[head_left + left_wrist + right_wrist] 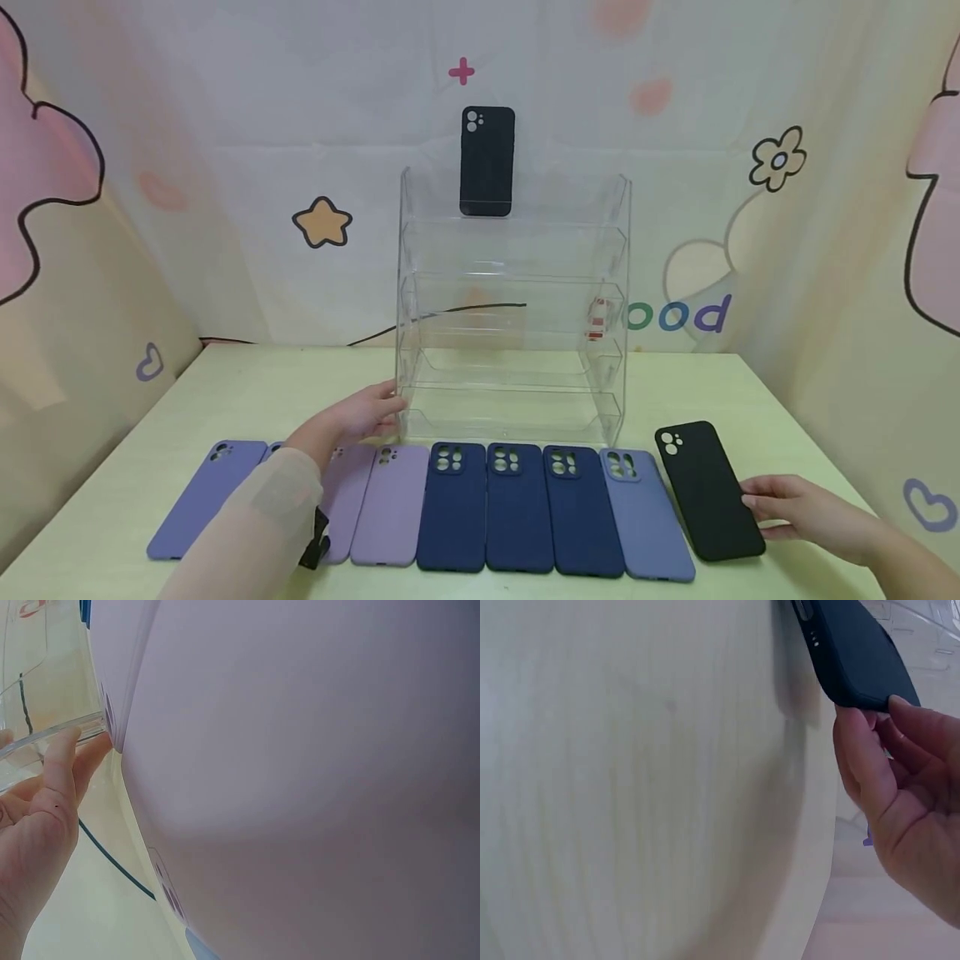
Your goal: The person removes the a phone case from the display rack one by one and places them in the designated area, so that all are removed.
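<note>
A black phone case [708, 492] is at the right end of a row, tilted, its edge pinched between the thumb and fingers of my right hand [813, 512]. In the right wrist view the thumb lies on one face of this case [862, 660], the fingers behind it. My left hand [367, 412] grips the lower left side of a clear tiered display rack [510, 329]. Its fingers bend around the transparent edge in the left wrist view. Another black phone case [487, 162] stands upright on the rack's top tier.
Between the hands lie light purple cases [390, 508], three navy cases [519, 517] and a periwinkle case [651, 521]. Farther left is another periwinkle case [202, 504]; the left forearm partly covers that end. A printed cloth [322, 100] hangs behind the table [285, 383].
</note>
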A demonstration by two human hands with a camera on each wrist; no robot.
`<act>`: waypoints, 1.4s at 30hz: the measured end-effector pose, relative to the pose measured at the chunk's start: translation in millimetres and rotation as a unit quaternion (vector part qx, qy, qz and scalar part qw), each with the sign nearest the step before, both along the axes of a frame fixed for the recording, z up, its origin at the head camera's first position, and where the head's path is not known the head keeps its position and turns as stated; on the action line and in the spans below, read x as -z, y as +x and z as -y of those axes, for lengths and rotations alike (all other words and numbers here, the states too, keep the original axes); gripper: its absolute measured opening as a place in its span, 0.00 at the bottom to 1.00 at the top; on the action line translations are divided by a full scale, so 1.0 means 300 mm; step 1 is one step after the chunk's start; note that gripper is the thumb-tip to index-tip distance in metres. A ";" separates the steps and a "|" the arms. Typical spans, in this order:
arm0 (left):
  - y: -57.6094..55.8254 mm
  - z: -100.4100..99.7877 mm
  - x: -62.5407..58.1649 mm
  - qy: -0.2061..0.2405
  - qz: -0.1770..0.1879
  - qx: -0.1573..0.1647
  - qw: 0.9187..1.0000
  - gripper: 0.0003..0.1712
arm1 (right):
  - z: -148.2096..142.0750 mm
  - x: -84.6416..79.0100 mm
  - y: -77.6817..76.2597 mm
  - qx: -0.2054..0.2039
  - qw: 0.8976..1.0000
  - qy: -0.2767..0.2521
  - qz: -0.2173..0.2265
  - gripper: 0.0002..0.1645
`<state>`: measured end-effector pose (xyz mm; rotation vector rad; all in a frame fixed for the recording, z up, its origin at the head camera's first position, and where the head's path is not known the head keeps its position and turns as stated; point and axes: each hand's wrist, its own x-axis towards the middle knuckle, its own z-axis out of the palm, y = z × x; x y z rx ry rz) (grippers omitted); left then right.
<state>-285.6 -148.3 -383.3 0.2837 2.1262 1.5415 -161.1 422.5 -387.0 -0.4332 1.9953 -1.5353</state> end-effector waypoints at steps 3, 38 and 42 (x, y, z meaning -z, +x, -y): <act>0.002 0.003 -0.004 0.006 0.002 0.001 1.000 0.33 | -0.019 0.009 0.005 0.018 1.000 0.019 0.016 0.25; -0.008 0.020 -0.015 0.001 -0.002 0.001 1.000 0.34 | 0.146 -0.012 -0.013 0.083 0.929 0.353 -0.073 0.47; -0.013 0.025 -0.015 0.002 0.002 -0.005 1.000 0.34 | 0.160 -0.016 -0.019 0.084 0.922 0.370 -0.079 0.48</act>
